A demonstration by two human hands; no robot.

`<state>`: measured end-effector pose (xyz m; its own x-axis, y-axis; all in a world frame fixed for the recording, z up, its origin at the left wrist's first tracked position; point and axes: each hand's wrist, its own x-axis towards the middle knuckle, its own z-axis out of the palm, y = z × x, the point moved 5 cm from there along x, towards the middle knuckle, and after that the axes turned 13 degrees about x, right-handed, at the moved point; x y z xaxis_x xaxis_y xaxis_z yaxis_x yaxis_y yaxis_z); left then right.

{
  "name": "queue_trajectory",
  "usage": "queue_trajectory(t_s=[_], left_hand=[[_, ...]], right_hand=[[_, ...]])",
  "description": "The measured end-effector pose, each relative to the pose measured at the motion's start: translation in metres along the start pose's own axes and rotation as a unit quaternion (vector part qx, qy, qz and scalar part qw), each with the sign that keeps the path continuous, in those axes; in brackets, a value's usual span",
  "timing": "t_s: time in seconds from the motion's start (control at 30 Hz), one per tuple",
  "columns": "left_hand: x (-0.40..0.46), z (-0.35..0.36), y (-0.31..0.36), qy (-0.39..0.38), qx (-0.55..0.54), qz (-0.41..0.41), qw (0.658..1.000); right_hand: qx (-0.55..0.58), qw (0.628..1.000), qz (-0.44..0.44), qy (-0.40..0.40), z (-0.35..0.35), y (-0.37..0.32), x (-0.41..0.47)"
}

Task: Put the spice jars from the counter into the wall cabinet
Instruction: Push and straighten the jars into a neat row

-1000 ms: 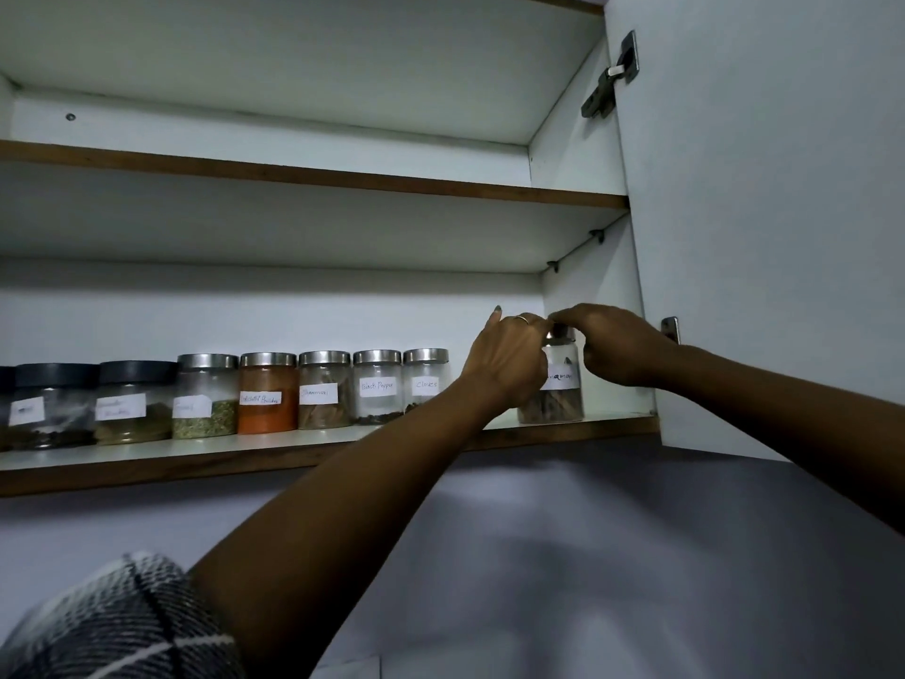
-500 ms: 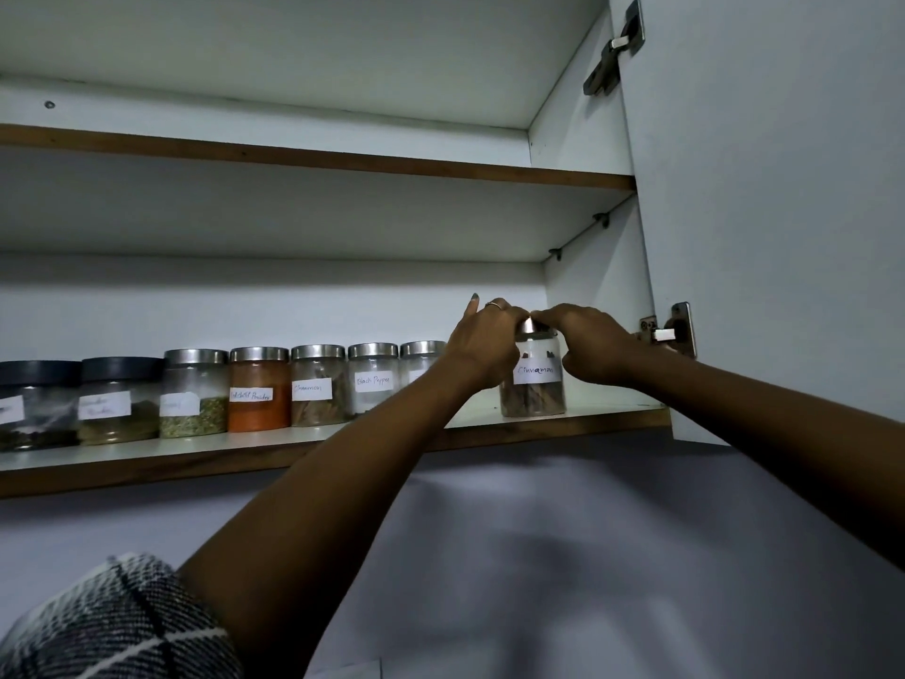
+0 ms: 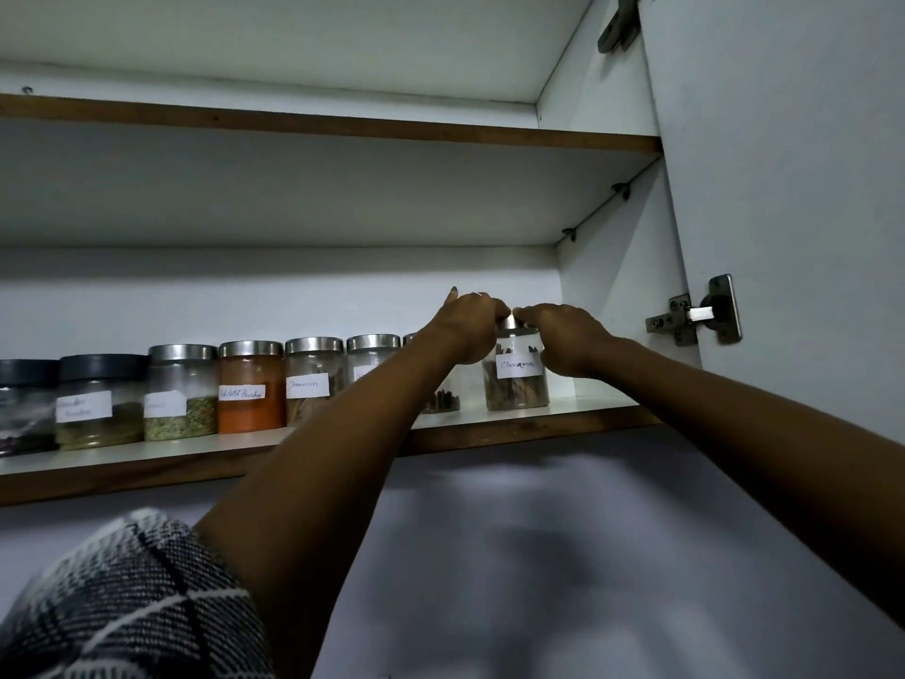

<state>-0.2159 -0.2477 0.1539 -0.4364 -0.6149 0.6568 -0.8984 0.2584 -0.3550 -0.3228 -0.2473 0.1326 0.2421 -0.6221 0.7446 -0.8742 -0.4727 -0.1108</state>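
A clear jar labelled cinnamon (image 3: pixel 516 389) with a steel lid stands on the lower shelf (image 3: pixel 578 399) of the wall cabinet, near its right end. My left hand (image 3: pixel 467 328) grips the jar's lid and upper left side, one finger pointing up. My right hand (image 3: pixel 563 335) holds the lid and upper right side. To the left runs a row of several labelled spice jars: a chilli powder jar (image 3: pixel 250 387), a second cinnamon jar (image 3: pixel 313 379) and a green herb jar (image 3: pixel 180 392). My left forearm hides parts of two jars in the row.
The cabinet door (image 3: pixel 783 164) hangs open on the right, its hinge (image 3: pixel 695 316) close to my right wrist. An upper shelf (image 3: pixel 343 127) runs above. Two dark-lidded jars (image 3: pixel 100 399) stand at the far left. A gap lies between the held jar and the row.
The jar has slid a little left along the shelf with both hands still on it, its label now facing me. The camera has tilted upward.
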Motion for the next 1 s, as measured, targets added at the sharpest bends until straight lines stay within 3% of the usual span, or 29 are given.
queue_trajectory(t_s=[0.4,0.7,0.87,1.0], left_hand=[[0.011,0.041,-0.028,-0.079,0.086,-0.033,0.993],[0.023,0.065,-0.040,-0.126,0.182,-0.023,0.975],[0.014,0.070,-0.036,-0.124,0.242,-0.007,0.962],[0.004,0.062,-0.029,-0.051,0.237,-0.004,0.970]], right_hand=[[-0.093,0.992,0.036,-0.074,0.042,0.001,0.036],[-0.126,0.988,0.030,-0.079,0.064,0.008,0.057],[-0.073,0.989,0.040,-0.123,0.077,0.014,0.051],[-0.010,0.995,0.055,-0.087,0.073,0.013,0.042]])
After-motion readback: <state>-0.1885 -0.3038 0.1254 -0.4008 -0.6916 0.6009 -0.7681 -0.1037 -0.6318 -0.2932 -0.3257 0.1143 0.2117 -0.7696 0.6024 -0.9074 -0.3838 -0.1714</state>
